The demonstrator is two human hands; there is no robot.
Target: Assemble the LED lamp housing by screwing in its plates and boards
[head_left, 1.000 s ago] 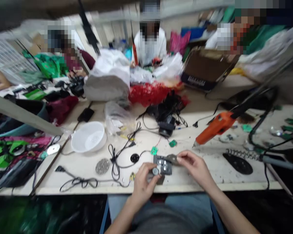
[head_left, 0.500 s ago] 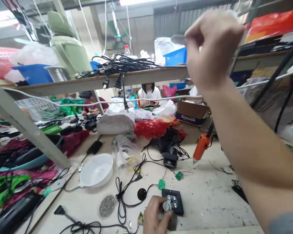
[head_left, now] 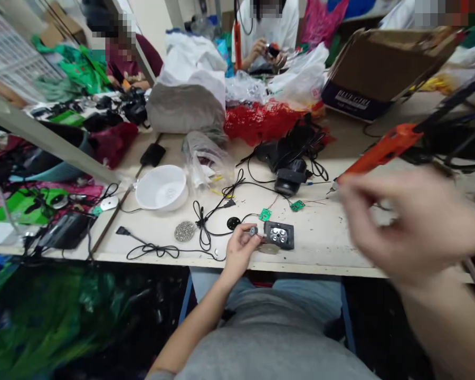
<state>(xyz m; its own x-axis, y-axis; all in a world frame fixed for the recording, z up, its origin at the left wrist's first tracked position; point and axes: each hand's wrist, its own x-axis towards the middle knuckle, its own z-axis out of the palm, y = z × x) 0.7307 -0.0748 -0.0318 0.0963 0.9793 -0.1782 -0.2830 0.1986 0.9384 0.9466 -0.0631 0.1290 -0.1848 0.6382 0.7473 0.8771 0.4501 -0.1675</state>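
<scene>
My left hand (head_left: 240,245) pinches a small grey part (head_left: 253,231) beside the four-lensed black housing (head_left: 279,235). My right hand (head_left: 409,227), blurred near the orange electric screwdriver (head_left: 383,149), looks half-curled; its hold I can't tell.

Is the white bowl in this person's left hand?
No, the left hand pinches a small round piece, while the white bowl stands apart on the table.
</scene>
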